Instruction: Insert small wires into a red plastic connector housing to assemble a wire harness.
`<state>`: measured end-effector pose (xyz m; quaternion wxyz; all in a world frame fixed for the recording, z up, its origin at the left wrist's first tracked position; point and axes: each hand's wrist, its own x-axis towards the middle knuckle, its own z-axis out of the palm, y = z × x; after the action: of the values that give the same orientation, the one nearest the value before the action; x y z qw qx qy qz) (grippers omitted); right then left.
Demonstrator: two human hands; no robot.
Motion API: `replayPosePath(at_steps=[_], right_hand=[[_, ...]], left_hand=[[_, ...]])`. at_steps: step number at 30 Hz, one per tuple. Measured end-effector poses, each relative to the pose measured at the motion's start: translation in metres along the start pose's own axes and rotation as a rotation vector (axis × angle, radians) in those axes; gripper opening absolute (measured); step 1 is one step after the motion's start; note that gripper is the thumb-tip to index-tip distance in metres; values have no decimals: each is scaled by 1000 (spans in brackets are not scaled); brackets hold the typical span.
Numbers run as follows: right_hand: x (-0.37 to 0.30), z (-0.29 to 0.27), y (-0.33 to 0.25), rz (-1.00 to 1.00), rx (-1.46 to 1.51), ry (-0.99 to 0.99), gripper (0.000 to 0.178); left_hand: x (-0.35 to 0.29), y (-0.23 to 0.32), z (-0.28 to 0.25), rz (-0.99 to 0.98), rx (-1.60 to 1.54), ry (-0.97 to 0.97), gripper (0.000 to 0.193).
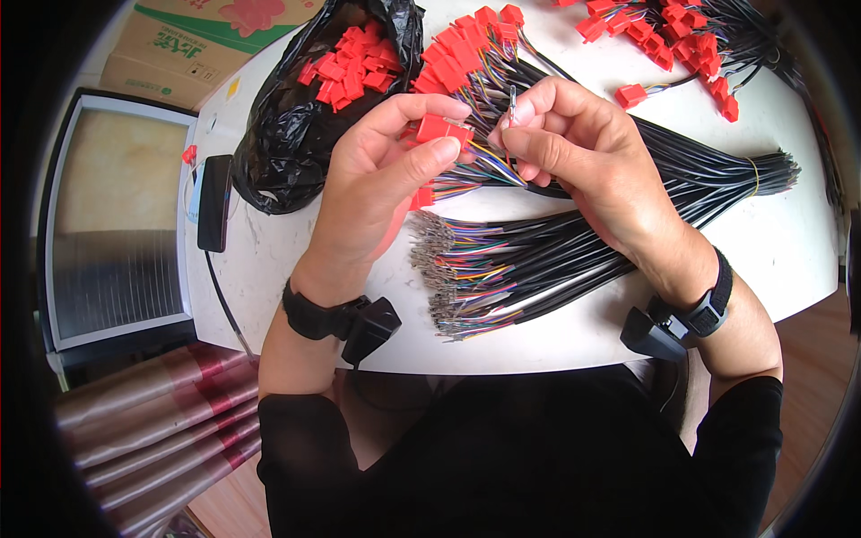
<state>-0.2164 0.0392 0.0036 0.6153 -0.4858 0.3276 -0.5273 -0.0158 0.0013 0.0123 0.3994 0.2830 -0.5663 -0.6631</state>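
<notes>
Between the thumb and fingers of my left hand [372, 175] is a red plastic connector [442, 131], with several thin coloured wires running out of its right side. Just right of it, my right hand [596, 166] is closed in a pinch on a wire with a small metal terminal [512, 103] sticking up past the fingertips. The terminal is apart from the connector. Below both hands lies a bundle of black cables [560, 247], their coloured wire ends tipped with metal terminals [435, 260]. Behind the hands, more cables end in red connectors [457, 54].
An open black plastic bag [282, 134] holds loose red connectors [354, 67]. Left of it lie a phone [213, 202] and a black cord. More cables with red connectors [655, 40] are at the far right. A cardboard box [175, 54] stands beyond the white table [395, 345].
</notes>
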Motion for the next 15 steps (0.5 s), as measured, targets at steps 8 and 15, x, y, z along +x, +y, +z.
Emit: replayPosePath(at_steps=[8, 15], right_hand=[[-2, 2, 1, -111, 25, -12, 9], [-1, 2, -2, 8, -67, -18, 4]], left_hand=[[-1, 0, 1, -25, -7, 17, 29], [0, -3, 2, 4, 40, 32, 31]])
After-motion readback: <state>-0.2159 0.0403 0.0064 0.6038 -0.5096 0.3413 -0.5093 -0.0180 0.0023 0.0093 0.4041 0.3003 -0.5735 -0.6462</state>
